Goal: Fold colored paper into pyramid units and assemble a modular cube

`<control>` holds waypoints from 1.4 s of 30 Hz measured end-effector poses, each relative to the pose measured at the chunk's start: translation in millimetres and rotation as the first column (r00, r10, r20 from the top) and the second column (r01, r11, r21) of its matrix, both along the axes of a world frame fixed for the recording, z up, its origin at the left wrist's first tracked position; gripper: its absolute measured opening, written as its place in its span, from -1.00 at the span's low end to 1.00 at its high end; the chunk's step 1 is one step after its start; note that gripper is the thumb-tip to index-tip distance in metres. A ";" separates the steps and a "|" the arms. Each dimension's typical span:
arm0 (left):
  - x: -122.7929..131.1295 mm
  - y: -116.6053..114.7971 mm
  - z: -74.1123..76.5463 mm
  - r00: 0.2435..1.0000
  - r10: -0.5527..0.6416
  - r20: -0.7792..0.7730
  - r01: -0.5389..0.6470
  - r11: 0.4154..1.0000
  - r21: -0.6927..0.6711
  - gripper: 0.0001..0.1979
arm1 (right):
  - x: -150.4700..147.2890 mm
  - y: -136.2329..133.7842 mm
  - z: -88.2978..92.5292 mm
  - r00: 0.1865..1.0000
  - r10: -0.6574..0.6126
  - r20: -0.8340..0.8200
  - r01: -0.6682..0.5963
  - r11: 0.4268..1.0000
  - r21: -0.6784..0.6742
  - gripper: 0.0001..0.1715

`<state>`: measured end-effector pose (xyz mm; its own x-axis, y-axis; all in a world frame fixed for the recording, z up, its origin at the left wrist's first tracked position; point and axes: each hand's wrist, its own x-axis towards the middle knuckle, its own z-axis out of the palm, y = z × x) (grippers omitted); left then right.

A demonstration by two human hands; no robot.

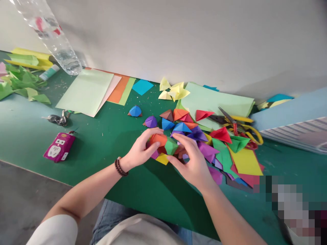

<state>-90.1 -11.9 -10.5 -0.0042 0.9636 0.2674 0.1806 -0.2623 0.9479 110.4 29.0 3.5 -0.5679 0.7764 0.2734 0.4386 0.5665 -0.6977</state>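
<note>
A small multi-coloured folded-paper model with orange, green and yellow faces is between my hands, above the green table. My left hand is closed on its orange side, thumb across the front. My right hand curls round the other side, its thumb at the yellow corner and its index finger near the green face. Just beyond lie several folded-paper pieces, among them a purple one, a blue one and a red one. My fingers hide part of the model.
Scissors with yellow handles rest on a pale green sheet at the right. Further left are stacked sheets, keys, a purple power adapter, a water bottle, a glue stick and green paper scraps.
</note>
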 end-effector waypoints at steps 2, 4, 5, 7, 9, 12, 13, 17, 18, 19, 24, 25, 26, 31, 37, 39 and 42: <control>1.1 0.7 -2.1 0.989 0.076 0.129 -0.065 0.994 -0.085 -0.74 | 0.5 0.6 -0.1 1.000 -0.012 0.025 0.013 0.999 -0.034 -0.32; 1.8 0.8 -3.2 0.969 0.132 0.210 -0.104 0.985 -0.138 -0.75 | -1.0 0.2 -1.5 0.999 -0.030 0.045 0.032 0.999 -0.040 -0.30; 1.9 0.7 -3.5 0.963 0.148 0.224 -0.117 0.982 -0.146 -0.75 | -2.2 0.0 -2.5 0.998 -0.038 0.049 0.040 0.998 -0.040 -0.30; 1.6 -0.1 -4.0 0.963 0.161 0.215 -0.133 0.981 -0.138 -0.75 | -4.3 0.0 -4.5 0.998 -0.043 0.051 0.046 0.998 -0.044 -0.31; 0.9 -1.0 -4.9 0.975 0.152 0.160 -0.135 0.985 -0.112 -0.73 | -4.8 0.9 -5.2 0.998 -0.039 0.055 0.042 0.998 -0.047 -0.29; -0.6 -1.6 -6.1 0.989 0.143 0.028 -0.142 0.988 -0.055 -0.71 | -2.5 3.1 -3.6 0.994 0.055 0.094 -0.051 0.998 -0.039 -0.10; -1.1 -1.5 -6.1 0.990 0.143 -0.007 -0.143 0.989 -0.042 -0.71 | -1.6 3.7 -3.1 0.988 0.103 0.119 -0.099 0.994 -0.038 0.00; -1.9 -0.1 -4.2 0.992 0.116 -0.055 -0.118 0.993 -0.030 -0.75 | -1.4 5.0 -3.9 0.969 0.175 0.173 -0.175 0.984 -0.016 0.18; -2.0 0.2 -3.5 0.993 0.106 -0.054 -0.107 0.994 -0.029 -0.75 | -2.3 5.2 -4.7 0.974 0.163 0.160 -0.164 0.986 -0.002 0.16; -2.1 0.4 -2.8 0.994 0.093 -0.050 -0.095 0.995 -0.031 -0.76 | -3.2 5.5 -5.4 0.978 0.149 0.143 -0.152 0.988 0.008 0.12; -3.3 1.6 -0.5 1.000 0.023 0.001 -0.023 0.997 -0.071 -0.77 | -5.6 8.2 -6.2 0.985 0.147 0.094 -0.146 0.989 -0.008 -0.10; -3.5 2.0 -0.3 1.000 0.017 0.009 -0.016 0.997 -0.073 -0.78 | -5.6 8.8 -5.9 0.985 0.151 0.083 -0.150 0.989 -0.011 -0.12; -3.4 2.5 -0.1 1.000 0.016 0.011 -0.015 0.997 -0.072 -0.78 | -5.6 9.3 -5.6 0.985 0.154 0.071 -0.154 0.988 -0.012 -0.13; 2.1 3.7 0.5 0.994 0.079 -0.074 -0.081 0.996 -0.031 -0.76 | -6.8 10.0 -5.2 0.989 0.148 0.030 -0.147 0.989 -0.018 -0.10; 8.6 2.4 0.2 0.973 0.158 -0.166 -0.160 0.987 0.004 -0.70 | -8.1 8.6 -9.8 0.990 0.138 0.036 -0.137 0.990 -0.016 0.04; 8.2 2.2 0.4 0.971 0.151 -0.184 -0.152 0.988 0.008 -0.69 | -8.2 8.5 -11.3 0.990 0.139 0.026 -0.139 0.990 -0.005 0.08; 7.7 2.4 1.2 0.965 0.137 -0.224 -0.136 0.991 0.022 -0.68 | -8.4 8.6 -11.8 0.991 0.136 0.022 -0.136 0.991 0.008 0.09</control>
<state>-82.4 -9.5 -9.3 -0.0745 0.9563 0.2827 0.4233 -0.2264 0.8772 102.1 37.6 -8.3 -0.6736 0.6892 0.2669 0.3718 0.6281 -0.6835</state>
